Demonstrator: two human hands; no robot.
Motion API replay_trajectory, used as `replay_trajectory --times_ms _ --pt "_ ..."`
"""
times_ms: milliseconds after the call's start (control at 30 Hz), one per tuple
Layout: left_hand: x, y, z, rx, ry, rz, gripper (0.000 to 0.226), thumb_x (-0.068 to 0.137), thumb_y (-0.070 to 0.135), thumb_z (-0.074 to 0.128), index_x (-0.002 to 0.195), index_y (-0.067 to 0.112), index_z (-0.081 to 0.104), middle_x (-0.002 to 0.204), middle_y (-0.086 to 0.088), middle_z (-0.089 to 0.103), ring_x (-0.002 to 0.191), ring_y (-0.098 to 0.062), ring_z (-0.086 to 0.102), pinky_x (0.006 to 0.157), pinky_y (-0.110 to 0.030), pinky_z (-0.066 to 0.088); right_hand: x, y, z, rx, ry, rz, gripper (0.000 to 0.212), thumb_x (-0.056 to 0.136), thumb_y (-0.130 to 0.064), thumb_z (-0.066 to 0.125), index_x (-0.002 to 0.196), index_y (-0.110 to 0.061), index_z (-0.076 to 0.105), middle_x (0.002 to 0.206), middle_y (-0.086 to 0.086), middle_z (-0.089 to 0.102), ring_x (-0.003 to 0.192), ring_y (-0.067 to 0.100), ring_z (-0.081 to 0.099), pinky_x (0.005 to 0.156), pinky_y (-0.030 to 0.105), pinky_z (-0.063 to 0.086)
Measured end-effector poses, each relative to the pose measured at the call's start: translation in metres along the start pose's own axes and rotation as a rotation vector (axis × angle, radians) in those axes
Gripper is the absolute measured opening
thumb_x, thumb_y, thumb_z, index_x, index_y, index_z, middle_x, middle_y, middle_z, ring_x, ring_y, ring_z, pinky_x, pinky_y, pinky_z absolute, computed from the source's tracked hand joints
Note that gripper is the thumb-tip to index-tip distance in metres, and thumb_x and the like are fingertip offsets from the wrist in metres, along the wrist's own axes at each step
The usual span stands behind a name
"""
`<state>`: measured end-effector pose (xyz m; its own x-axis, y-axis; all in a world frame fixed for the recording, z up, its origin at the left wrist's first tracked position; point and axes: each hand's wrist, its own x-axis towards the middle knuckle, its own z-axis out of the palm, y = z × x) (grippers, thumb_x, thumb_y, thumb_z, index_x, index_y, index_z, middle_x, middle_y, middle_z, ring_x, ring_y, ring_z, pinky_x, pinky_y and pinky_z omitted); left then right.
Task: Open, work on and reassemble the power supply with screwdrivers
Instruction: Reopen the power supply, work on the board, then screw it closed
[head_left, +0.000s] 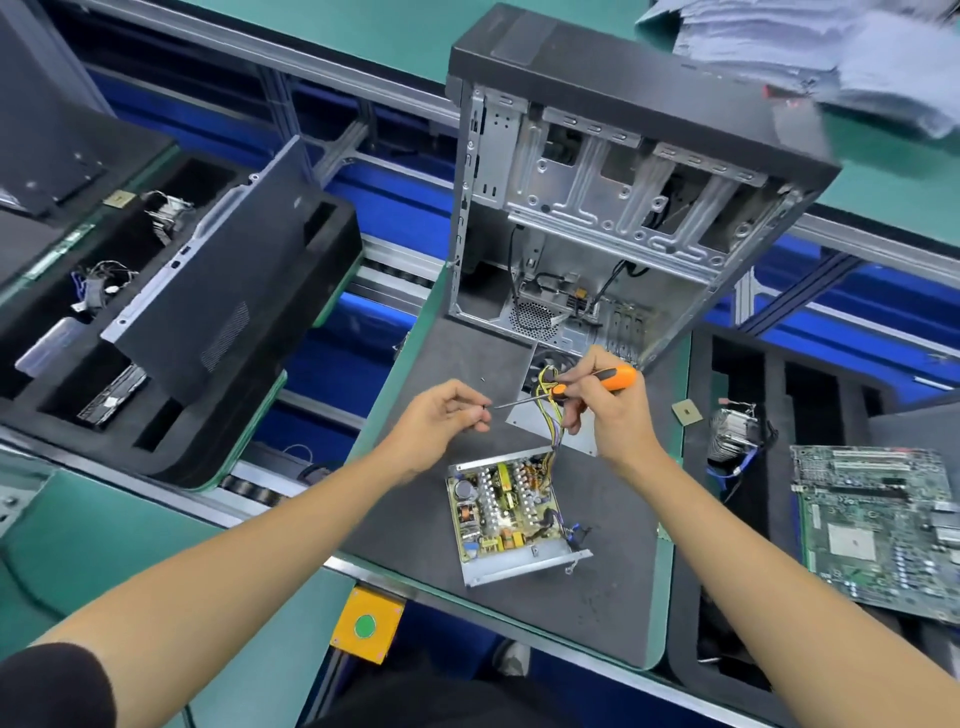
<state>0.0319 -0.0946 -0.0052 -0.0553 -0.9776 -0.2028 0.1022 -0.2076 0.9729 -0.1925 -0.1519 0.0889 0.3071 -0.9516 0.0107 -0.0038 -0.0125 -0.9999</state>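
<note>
**Power supply lies open; a screw goes to the driver tip**

The power supply (506, 512) sits lid-off on the dark mat (597, 587) of the desk (291, 670), its board bare. Its cover (550, 415) lies just beyond, joined by yellow and purple wires (555, 415).

The right hand (605, 402) grips an orange-handled screwdriver (587, 385), fingers closed round the handle, the thin steel shaft aimed left. The left hand (441, 421) pinches something tiny and dark at the shaft's tip, probably a screw; too small to be sure.

The sheet-metal tray looks stiff, light and sharp-edged: best lifted by its folded side walls. The board, with its coils, capacitors and finned heatsinks, is fragile and should not be pressed. The wires are soft and will tug the cover.
</note>
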Motion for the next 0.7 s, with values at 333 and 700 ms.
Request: replay_trajectory --times_ms 333,700 --pt "-0.01 0.003 0.023 -0.042 0.001 -0.057 0.014 0.102 0.001 0.055 0.097 0.007 0.065 0.097 -0.011 0.079 0.089 -0.021 0.076 0.071 -0.021 0.056 -0.005 -0.004 -0.009 -0.007 -0.063 0.022 0.01 0.078 0.001 0.054 0.078 0.01 0.053 0.045 0.009 0.053 0.038 0.024 0.05 0.042 0.025 0.044" --pt "-0.018 0.006 0.024 -0.071 -0.069 -0.08 0.007 0.101 0.008 0.058 0.101 0.008 0.066 0.099 -0.011 0.079 0.088 -0.017 0.075 0.075 -0.022 0.058 -0.013 -0.006 -0.01 -0.079 -0.118 0.054 0.009 0.079 -0.001 0.053 0.081 0.006 0.058 0.051 0.018 0.059 0.046 0.03 0.056 0.047 0.032 0.05"
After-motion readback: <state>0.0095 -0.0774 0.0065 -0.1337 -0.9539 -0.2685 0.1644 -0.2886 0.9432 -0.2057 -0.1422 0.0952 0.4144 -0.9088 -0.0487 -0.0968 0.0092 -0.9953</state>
